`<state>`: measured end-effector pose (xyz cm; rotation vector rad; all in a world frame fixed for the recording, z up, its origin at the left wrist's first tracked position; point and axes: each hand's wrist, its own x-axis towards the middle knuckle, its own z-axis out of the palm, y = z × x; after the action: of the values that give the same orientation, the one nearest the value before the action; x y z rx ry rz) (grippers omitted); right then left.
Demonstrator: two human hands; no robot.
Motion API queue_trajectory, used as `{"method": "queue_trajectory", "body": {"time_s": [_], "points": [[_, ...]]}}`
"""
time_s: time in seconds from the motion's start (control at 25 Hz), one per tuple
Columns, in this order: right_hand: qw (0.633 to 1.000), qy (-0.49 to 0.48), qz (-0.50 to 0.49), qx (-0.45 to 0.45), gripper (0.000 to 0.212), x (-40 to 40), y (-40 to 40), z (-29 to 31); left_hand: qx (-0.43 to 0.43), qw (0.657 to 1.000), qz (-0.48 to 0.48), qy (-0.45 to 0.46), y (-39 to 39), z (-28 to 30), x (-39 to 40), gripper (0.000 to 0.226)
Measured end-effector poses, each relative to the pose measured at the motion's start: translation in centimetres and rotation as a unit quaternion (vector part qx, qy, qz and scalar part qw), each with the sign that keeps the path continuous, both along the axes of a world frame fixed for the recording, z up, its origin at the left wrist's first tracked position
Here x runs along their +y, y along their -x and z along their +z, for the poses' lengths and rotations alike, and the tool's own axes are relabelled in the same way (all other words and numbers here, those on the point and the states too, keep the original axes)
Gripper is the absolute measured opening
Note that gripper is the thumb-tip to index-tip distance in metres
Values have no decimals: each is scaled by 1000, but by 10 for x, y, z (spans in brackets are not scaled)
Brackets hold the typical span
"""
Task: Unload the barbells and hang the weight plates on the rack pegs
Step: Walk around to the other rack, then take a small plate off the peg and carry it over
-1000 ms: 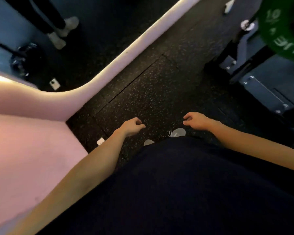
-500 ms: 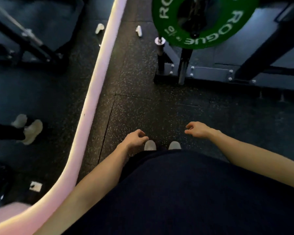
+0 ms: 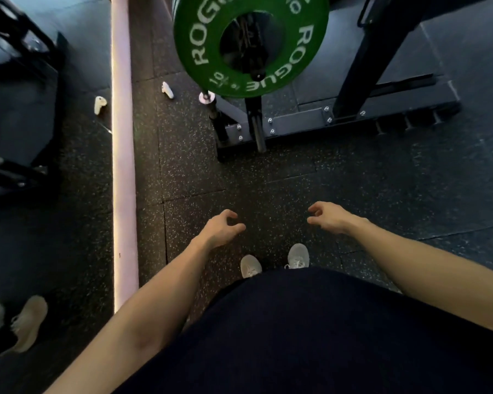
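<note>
Stood on speckled rubber floor [image 3: 268, 177], with a wide bare stretch between the shoes [image 3: 273, 261] at lower centre and the rack base [image 3: 296, 123] in the upper middle of the frame. Bounded on the left by a lit pink strip [image 3: 121, 166] running top to bottom. Beyond that strip, in the lower left corner, another person's shoes [image 3: 26, 322]. Two small white clips [image 3: 167, 89] lay on the floor at upper left, one on each side of the strip.

Hung at top centre above the rack base — a green weight plate [image 3: 251, 44] lettered ROGUE, a bare bar end [image 3: 207, 98] just below its lower left edge.

Left hand [image 3: 222, 227] and right hand [image 3: 329, 216] hovered above the floor at mid-frame, well apart — fingers loosely curled, holding nothing, touching nothing.
</note>
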<state>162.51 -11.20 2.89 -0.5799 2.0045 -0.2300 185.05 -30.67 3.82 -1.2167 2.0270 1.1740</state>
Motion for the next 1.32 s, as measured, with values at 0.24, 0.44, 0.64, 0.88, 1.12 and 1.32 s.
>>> {"method": "queue_trajectory", "body": {"time_s": [0.24, 0.44, 0.64, 0.88, 1.12, 1.32], "points": [[990, 116, -31, 74, 50, -55, 67, 73, 100, 987, 45, 118, 74, 81, -71, 57], [956, 225, -2, 187, 53, -108, 124, 172, 248, 946, 44, 205, 145, 193, -123, 56], [916, 312, 7, 251, 56, -148, 163, 271, 343, 896, 8, 282, 185, 298, -156, 60], [852, 410, 18, 324, 55, -178, 195, 395, 425, 821, 23, 381, 208, 408, -184, 59], [778, 486, 47, 396, 56, -191, 209, 522, 493, 748, 44, 441, 218, 527, -190, 57], [719, 530, 73, 445, 56, -192, 209, 610, 519, 696, 25, 495, 229, 607, -185, 58]]}}
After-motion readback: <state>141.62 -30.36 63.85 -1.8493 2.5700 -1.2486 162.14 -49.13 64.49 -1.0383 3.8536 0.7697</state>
